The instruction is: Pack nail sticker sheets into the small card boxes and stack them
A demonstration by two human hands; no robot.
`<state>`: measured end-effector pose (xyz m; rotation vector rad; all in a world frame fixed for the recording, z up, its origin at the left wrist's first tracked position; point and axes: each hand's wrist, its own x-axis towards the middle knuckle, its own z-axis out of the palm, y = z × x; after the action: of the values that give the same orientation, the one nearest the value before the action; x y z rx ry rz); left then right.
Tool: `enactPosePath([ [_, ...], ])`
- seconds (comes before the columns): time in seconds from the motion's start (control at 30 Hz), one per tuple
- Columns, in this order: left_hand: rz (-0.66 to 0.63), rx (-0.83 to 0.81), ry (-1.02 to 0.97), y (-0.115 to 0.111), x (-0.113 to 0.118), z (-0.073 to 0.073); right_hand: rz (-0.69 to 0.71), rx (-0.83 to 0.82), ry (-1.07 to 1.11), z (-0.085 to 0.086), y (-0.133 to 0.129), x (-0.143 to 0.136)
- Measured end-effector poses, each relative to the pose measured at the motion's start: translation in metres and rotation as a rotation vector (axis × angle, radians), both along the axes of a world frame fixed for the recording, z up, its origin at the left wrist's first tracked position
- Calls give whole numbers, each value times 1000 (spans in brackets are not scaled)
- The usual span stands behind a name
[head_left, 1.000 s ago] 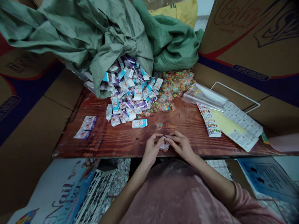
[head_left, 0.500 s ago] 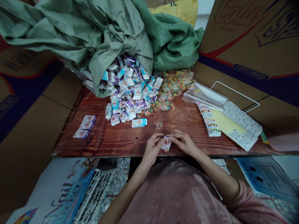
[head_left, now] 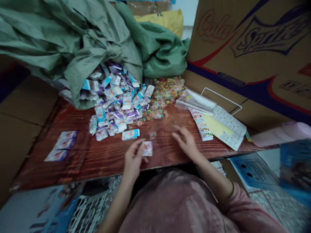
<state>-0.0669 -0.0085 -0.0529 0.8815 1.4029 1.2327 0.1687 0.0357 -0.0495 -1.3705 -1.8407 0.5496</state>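
My left hand [head_left: 133, 158] grips a small printed purple-and-white box [head_left: 147, 149] by its left side, just above the front edge of the table. To the right, my right hand [head_left: 186, 141] is off the box, fingers apart, with nothing in it. A small clear packet with coloured bits [head_left: 153, 134] lies just beyond the held box. Left of that packet rests a single blue-and-white box [head_left: 130, 134]. Behind them spreads a heap of similar small boxes [head_left: 126, 102], spilling from a green sack [head_left: 102, 42]. Many colourful little packets [head_left: 167, 92] are piled beside the heap.
Several boxes [head_left: 64, 140] lie in a row at the left of the wooden table [head_left: 97, 161]. Clear plastic sleeves [head_left: 195, 102], sticker sheets [head_left: 201, 126] and printed cards [head_left: 228, 126] lie at the right. A pink cylinder [head_left: 279, 134] and large carton [head_left: 243, 58] stand beyond.
My right hand has let go of the small box and moved away to the right, opening. My left hand keeps the box. The view has turned to the right.
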Motion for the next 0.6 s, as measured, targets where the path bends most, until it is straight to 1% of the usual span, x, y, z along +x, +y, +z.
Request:
enactPosePath([
  [0.07, 84, 37, 254, 6, -29, -1, -331, 59, -232, 3, 22, 35],
  [0.1, 98, 33, 381, 8, -43, -2, -489, 29, -375, 5, 31, 52],
  [0.13, 105, 26, 510, 9, -56, -3, -593, -32, -491, 5, 38, 67],
  [0.17, 94, 11, 637, 10, -67, -4, -634, -92, -583, 5, 44, 79],
  [0.2, 95, -15, 755, 10, -76, -3, -645, -145, -651, 5, 47, 87],
  [0.23, 103, -45, 864, 9, -81, -2, -627, -181, -694, 4, 49, 92],
  [0.3, 138, -65, 1064, 7, -82, 2, -584, -200, -740, 3, 49, 95],
  [0.33, 160, -42, 1156, 6, -79, 4, -577, -193, -756, 3, 48, 93],
  [0.4, 196, 73, 1296, 6, -69, 9, -576, -172, -786, 6, 45, 88],
  [0.43, 205, 146, 1328, 7, -63, 12, -579, -162, -798, 8, 44, 86],
  [0.5, 197, 284, 1299, 10, -49, 16, -588, -145, -813, 14, 42, 82],
  [0.53, 182, 341, 1245, 12, -41, 18, -599, -137, -815, 18, 40, 81],
  [0.6, 111, 416, 1079, 16, -22, 22, -620, -117, -806, 25, 35, 78],
])
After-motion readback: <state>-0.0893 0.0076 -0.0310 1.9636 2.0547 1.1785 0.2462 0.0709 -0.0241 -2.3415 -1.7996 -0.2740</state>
